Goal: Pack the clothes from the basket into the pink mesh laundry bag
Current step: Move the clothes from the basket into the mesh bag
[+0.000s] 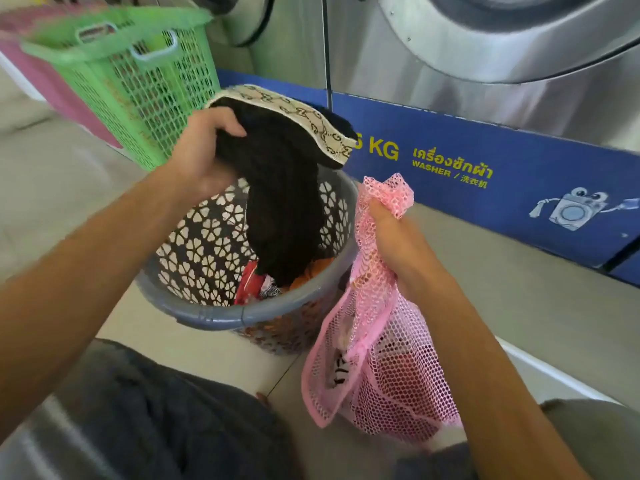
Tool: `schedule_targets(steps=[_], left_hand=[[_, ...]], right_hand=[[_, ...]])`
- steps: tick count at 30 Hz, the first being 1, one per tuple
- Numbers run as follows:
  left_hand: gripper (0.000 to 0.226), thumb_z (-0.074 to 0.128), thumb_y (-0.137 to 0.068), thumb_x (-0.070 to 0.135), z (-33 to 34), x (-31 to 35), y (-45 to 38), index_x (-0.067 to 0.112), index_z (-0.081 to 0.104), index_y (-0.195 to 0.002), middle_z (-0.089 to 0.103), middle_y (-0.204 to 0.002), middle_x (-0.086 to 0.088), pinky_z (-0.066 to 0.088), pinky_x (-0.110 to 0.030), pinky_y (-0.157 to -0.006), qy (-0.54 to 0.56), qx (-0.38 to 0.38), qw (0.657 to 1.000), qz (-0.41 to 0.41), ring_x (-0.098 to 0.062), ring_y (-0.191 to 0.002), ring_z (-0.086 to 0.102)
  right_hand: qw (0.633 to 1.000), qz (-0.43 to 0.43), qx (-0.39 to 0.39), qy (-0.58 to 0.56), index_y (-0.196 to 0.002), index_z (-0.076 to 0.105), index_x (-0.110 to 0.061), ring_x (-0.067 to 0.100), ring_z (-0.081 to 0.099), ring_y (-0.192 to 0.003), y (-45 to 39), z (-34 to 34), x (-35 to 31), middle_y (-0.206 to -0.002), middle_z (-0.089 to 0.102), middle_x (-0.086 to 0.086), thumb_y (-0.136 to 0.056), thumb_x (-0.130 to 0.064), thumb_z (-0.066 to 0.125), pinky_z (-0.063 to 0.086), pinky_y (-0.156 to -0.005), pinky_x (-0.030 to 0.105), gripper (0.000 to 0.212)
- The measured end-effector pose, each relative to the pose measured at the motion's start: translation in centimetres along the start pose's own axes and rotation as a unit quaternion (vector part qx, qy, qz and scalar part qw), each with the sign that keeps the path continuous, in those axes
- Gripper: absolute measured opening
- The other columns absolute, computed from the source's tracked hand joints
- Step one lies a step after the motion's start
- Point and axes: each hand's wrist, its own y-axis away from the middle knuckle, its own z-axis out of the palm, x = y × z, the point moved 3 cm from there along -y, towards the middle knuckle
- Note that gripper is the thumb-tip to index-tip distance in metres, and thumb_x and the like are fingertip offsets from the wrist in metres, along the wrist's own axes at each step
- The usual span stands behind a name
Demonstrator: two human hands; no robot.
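Note:
My left hand (201,150) grips a black garment (284,209) with a beige patterned band, lifted above the grey round basket (214,315); its lower end still hangs into the basket. Red, orange and patterned clothes (263,284) lie at the basket's bottom. To the right of the basket my right hand (398,247) holds the bunched top of the pink mesh laundry bag (381,368). The bag hangs down to the floor and shows a red item and a black-and-white item through the mesh.
A green plastic basket (138,81) stands at the back left, with a pink one behind it. Steel washing machines (485,64) on a blue base (519,188) fill the back and right. My dark-clothed knees are at the bottom, over a tiled floor (519,289).

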Motion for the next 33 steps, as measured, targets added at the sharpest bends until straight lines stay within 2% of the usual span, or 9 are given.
schedule_targets(steps=[5, 7, 12, 15, 18, 20, 24, 27, 33], left_hand=[[0.076, 0.042, -0.073, 0.007, 6.0, 5.1, 5.0, -0.011, 0.027, -0.146, 0.029, -0.155, -0.026, 0.027, -0.057, -0.115, 0.174, -0.134, 0.973, 0.077, -0.044, -0.141, 0.033], [0.07, 0.039, -0.076, 0.005, 8.1, 4.2, 6.2, -0.011, 0.034, -0.143, 0.032, -0.154, -0.026, 0.029, -0.056, -0.115, 0.162, -0.133, 0.976, 0.055, -0.044, -0.14, 0.034], [0.029, 0.063, -0.065, 0.013, 8.7, -4.9, 6.1, 0.009, 0.067, -0.094, 0.069, -0.098, -0.015, 0.05, -0.04, -0.087, -0.181, 0.088, 0.979, -0.031, -0.029, -0.091, 0.065], [0.039, 0.068, -0.074, 0.028, 7.3, -10.1, 5.5, 0.023, 0.06, -0.112, 0.068, -0.107, 0.003, 0.049, -0.033, -0.095, -0.412, 0.054, 0.906, -0.076, -0.018, -0.102, 0.064], [0.04, 0.07, -0.084, 0.042, 5.7, -12.0, 5.2, 0.03, 0.057, -0.12, 0.067, -0.119, 0.005, 0.046, -0.031, -0.101, -0.38, -0.004, 0.914, -0.141, -0.016, -0.11, 0.063], [0.072, 0.078, -0.068, 0.06, 5.1, -12.3, 5.2, 0.036, 0.052, -0.132, 0.067, -0.124, 0.007, 0.047, -0.038, -0.105, -0.379, -0.052, 0.906, -0.18, -0.015, -0.111, 0.065], [0.062, 0.079, -0.068, 0.032, 5.0, -11.5, 5.5, 0.024, 0.059, -0.126, 0.071, -0.111, 0.0, 0.052, -0.036, -0.097, -0.428, -0.015, 0.886, -0.178, -0.018, -0.101, 0.068], [0.057, 0.075, -0.052, 0.032, 5.1, -10.6, 5.3, 0.022, 0.065, -0.107, 0.073, -0.095, -0.002, 0.056, -0.035, -0.084, -0.441, 0.096, 0.885, -0.116, -0.021, -0.089, 0.068], [0.011, 0.067, -0.074, 0.004, 5.8, -6.6, 6.7, 0.013, 0.068, -0.081, 0.071, -0.066, -0.001, 0.053, -0.022, -0.056, -0.25, 0.17, 0.953, -0.007, -0.019, -0.066, 0.069]], right_hand=[[1.0, -0.006, 0.008, -0.024, -0.12, 0.06, -0.035, 0.024, 0.062, -0.112, 1.6, -1.4, -0.6, -0.125, 0.066, 0.0, -0.081, -0.07, 0.042, 0.045, -0.103, 0.05, 0.056], [0.999, -0.004, 0.022, -0.04, -0.112, 0.063, -0.033, 0.023, 0.064, -0.108, 2.2, -2.4, -0.9, -0.122, 0.067, 0.0, -0.083, -0.069, 0.045, 0.047, -0.1, 0.048, 0.049], [0.996, -0.011, 0.057, -0.061, -0.106, 0.067, -0.026, 0.019, 0.065, -0.103, 3.7, -4.2, -1.0, -0.111, 0.07, -0.002, -0.082, -0.06, 0.046, 0.049, -0.098, 0.042, 0.046], [0.997, -0.004, 0.04, -0.06, -0.11, 0.065, -0.032, 0.018, 0.066, -0.104, 4.6, -4.6, -0.4, -0.111, 0.071, -0.005, -0.074, -0.066, 0.047, 0.049, -0.099, 0.043, 0.052], [0.999, -0.025, 0.012, -0.041, -0.12, 0.058, -0.037, 0.016, 0.063, -0.11, 5.5, -4.8, -0.4, -0.122, 0.066, -0.005, -0.089, -0.06, 0.042, 0.047, -0.102, 0.042, 0.042], [0.999, -0.018, 0.001, -0.031, -0.109, 0.062, -0.041, 0.017, 0.064, -0.108, 5.7, -5.1, -0.2, -0.119, 0.067, -0.005, -0.088, -0.063, 0.042, 0.048, -0.101, 0.043, 0.036], [1.0, -0.006, -0.004, -0.019, -0.095, 0.063, -0.045, 0.018, 0.064, -0.109, 5.4, -5.1, -0.4, -0.122, 0.067, -0.006, -0.081, -0.07, 0.041, 0.047, -0.102, 0.046, 0.036], [1.0, -0.014, 0.003, 0.016, -0.129, 0.053, -0.039, 0.021, 0.056, -0.122, 5.4, -5.1, -0.7, -0.139, 0.056, -0.005, -0.086, -0.07, 0.035, 0.041, -0.108, 0.048, 0.056], [0.994, -0.058, 0.031, 0.087, -0.144, 0.04, -0.031, 0.023, 0.049, -0.126, 5.2, -5.5, -1.3, -0.144, 0.049, -0.001, -0.099, -0.056, 0.028, 0.036, -0.11, 0.046, 0.053]])
